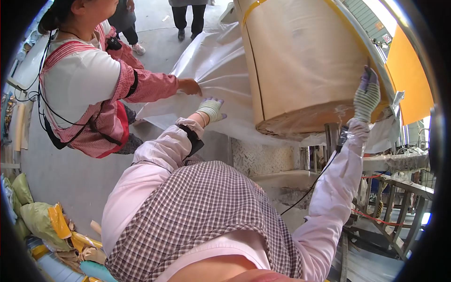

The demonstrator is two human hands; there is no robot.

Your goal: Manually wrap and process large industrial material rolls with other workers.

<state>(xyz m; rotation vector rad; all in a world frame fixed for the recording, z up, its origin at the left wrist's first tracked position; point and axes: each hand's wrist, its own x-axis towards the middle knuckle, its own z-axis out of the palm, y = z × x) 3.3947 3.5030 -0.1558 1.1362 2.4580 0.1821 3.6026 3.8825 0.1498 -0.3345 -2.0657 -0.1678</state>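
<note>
A big roll of brown paper (310, 61) with yellow tape bands fills the upper right, a metal shaft (331, 134) showing at its near end. Translucent plastic sheeting (235, 87) spreads from its left side toward the floor. My left hand (212, 110), in a striped glove with purple fingertips, is over the sheeting with thumb and fingers apart; whether it touches the plastic I cannot tell. My right hand (367, 96), gloved alike, lies with fingers stretched along the roll's right side. A co-worker's bare hand (190, 87) reaches to the sheeting, just beyond my left hand.
The co-worker in a red checked apron (101, 122) stands at the left. Two other people stand farther back. Metal framework (399, 207) is at the lower right, an orange sheet (408, 77) above it. Green sacks (44, 221) and packaging scraps lie at the lower left.
</note>
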